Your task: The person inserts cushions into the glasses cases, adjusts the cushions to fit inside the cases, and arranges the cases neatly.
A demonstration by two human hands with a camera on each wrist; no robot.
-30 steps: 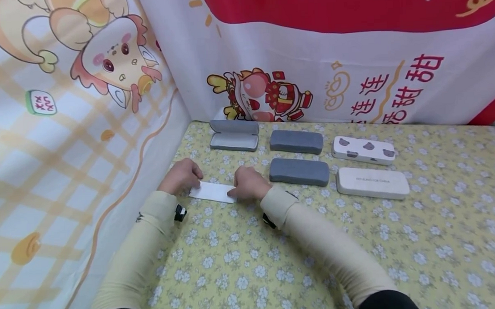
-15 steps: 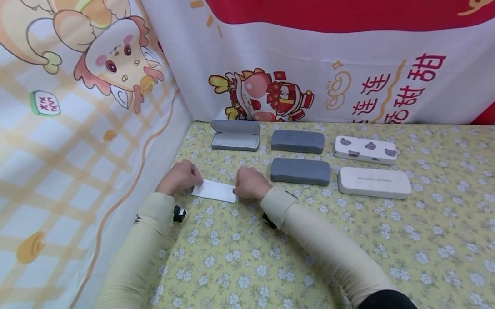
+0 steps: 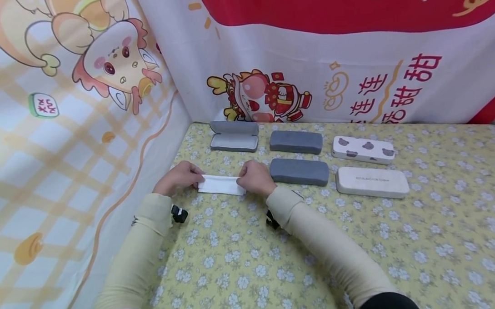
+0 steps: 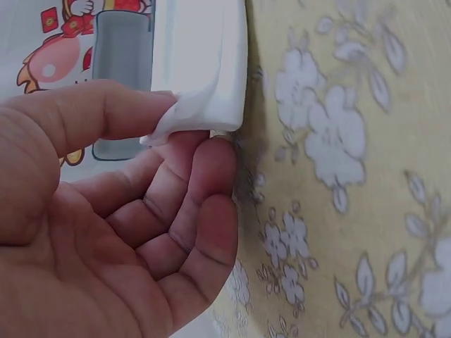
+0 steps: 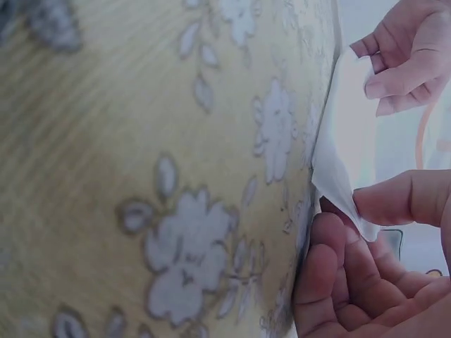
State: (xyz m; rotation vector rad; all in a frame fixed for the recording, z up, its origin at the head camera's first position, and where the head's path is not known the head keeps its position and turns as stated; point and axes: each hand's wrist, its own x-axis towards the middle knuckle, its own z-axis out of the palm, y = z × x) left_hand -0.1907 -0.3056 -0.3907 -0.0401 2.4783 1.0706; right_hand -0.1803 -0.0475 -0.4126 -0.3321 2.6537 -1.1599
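Note:
A folded white cloth strip (image 3: 221, 184) is stretched between both hands, close over the floral tablecloth. My left hand (image 3: 180, 177) pinches its left end between thumb and forefinger; in the left wrist view the cloth (image 4: 201, 63) drapes over those fingertips, the other fingers curled beneath. At the opposite end, my right hand (image 3: 256, 177) holds a corner the same way, and the right wrist view shows the cloth (image 5: 345, 141) sagging a little between the hands. Just behind the hands lies an open grey glasses case (image 3: 234, 142), its lid tilted back.
To the right are two closed grey cases, one at the back (image 3: 296, 142) and one in front (image 3: 299, 172) near my right hand. Farther right lie a white bear-patterned case (image 3: 363, 149) and a plain white lettered case (image 3: 372, 182). Printed curtains (image 3: 248, 50) border the table.
The cloth has come up slightly and moved away from me, now stretched straighter. My right hand has shifted a little forward and right, its thumb now pinching the upper corner.

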